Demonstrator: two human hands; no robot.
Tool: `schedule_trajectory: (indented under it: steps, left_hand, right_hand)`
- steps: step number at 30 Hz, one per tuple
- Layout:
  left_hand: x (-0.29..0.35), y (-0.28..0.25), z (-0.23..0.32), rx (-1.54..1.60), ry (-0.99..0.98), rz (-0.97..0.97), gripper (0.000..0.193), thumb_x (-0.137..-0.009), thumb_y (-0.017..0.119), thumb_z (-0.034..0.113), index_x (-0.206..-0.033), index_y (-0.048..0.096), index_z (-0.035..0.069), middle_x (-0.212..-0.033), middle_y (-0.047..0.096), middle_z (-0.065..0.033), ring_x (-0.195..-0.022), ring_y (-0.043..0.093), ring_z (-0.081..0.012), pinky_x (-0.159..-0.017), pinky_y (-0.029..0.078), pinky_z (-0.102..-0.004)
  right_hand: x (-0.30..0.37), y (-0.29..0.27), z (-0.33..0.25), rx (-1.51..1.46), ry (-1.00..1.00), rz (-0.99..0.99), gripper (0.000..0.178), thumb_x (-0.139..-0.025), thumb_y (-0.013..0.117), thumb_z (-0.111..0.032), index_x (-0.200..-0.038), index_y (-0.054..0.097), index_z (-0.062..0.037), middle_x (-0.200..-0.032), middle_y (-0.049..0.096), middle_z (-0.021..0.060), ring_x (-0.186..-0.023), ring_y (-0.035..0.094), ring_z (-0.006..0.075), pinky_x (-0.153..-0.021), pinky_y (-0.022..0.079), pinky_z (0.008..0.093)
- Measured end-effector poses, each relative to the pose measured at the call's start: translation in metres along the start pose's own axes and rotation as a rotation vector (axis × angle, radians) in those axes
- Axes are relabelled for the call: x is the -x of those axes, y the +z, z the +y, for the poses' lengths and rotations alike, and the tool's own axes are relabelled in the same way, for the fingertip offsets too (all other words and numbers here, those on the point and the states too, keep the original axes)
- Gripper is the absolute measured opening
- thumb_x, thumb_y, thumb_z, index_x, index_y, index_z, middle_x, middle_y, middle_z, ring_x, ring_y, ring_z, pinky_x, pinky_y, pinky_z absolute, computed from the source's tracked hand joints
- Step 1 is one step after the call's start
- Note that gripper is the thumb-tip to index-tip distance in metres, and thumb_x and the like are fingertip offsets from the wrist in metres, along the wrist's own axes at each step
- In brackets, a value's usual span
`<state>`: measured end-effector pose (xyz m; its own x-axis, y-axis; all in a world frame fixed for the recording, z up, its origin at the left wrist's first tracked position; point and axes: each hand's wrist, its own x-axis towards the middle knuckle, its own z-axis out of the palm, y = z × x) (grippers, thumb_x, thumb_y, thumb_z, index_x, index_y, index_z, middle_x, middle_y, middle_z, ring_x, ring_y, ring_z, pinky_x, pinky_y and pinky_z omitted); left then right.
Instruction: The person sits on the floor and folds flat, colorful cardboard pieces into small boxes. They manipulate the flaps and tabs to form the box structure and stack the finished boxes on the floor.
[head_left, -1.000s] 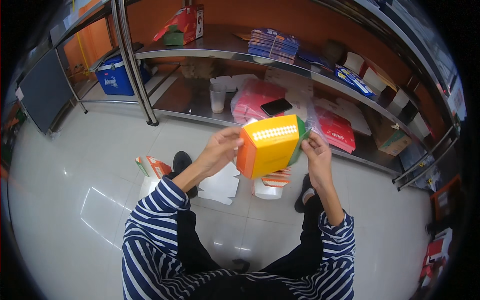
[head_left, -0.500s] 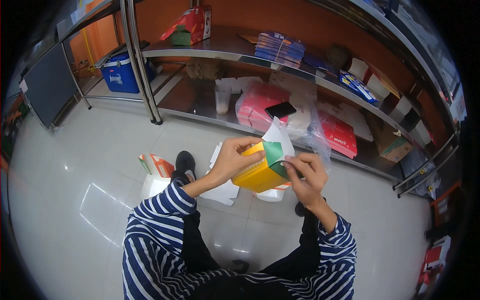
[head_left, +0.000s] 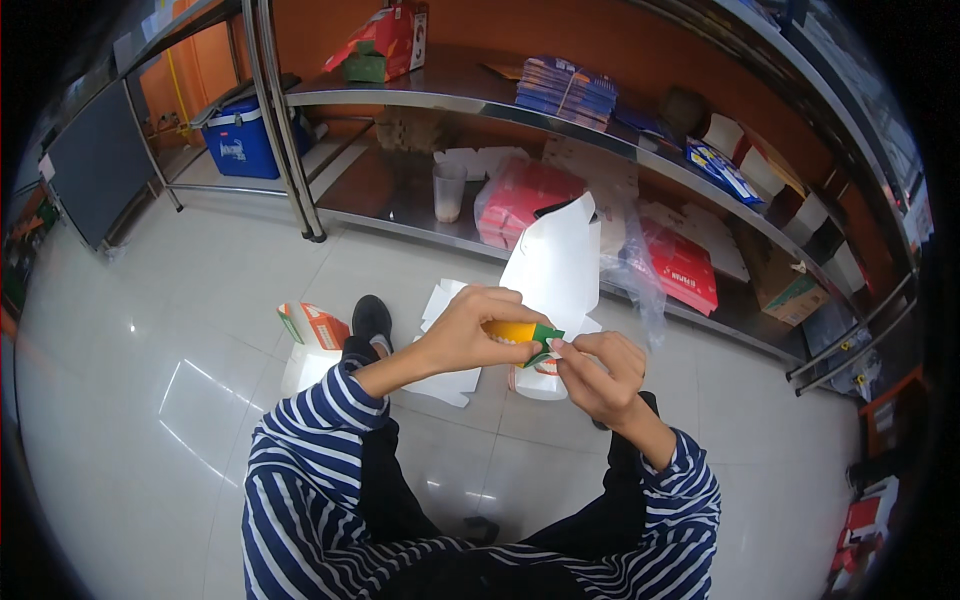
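1. A flat cardboard box blank [head_left: 552,272], white on the side facing the camera with an orange and green edge at its foot, is held upright in front of the person's chest, above the tiled floor [head_left: 180,330].
2. The lower orange edge of the blank is gripped by the left hand [head_left: 472,330]; its fingers are curled closed around that edge.
3. The green tab at the blank's lower right is pinched by the right hand [head_left: 598,368], thumb and forefinger pressed together on it, the other fingers loosely bent.
4. Below the blank, on the floor, a folded orange and white carton [head_left: 312,328] is seen to its left, beside a black shoe [head_left: 371,316].
5. Loose white sheets [head_left: 447,300] are spread on the floor just under the blank; what lies directly behind the hands seems to be another small carton, though it is mostly hidden.
6. Beyond the blank, a steel shelf [head_left: 400,205] is loaded with red packets [head_left: 525,195] and a clear cup [head_left: 448,190].
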<state>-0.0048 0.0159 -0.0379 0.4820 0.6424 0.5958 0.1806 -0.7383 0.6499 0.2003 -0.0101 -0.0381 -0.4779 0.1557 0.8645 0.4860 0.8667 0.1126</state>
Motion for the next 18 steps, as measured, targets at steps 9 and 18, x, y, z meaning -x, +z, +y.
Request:
schedule_trajectory:
  steps: [9,18]
  left_hand:
    - [0.005,-0.001,0.001,-0.211,0.077,-0.040,0.034,-0.062,0.078,0.022,-0.091,0.068,0.008,-0.069,0.056,-0.0041,-0.067,0.052,-0.0188,-0.068,0.035,-0.0306]
    - [0.004,0.008,-0.007,-0.006,0.160,-0.126,0.029,-0.068,0.074,0.014,-0.096,0.067,0.011,-0.074,0.056,-0.0038,-0.071,0.052,-0.0189,-0.075,0.038,-0.0340]
  right_hand:
    - [-0.003,0.000,-0.003,-0.048,0.178,-0.113,0.025,-0.060,0.069,-0.002,-0.085,0.066,-0.0045,-0.071,0.057,0.0044,-0.057,0.055,0.0183,-0.050,0.041,0.0281]
    - [0.003,0.005,0.016,-0.760,1.023,-0.433,0.021,-0.066,0.077,-0.018,-0.077,0.064,-0.0052,-0.072,0.060,0.0003,-0.061,0.052,0.0072,-0.053,0.039,0.0231]
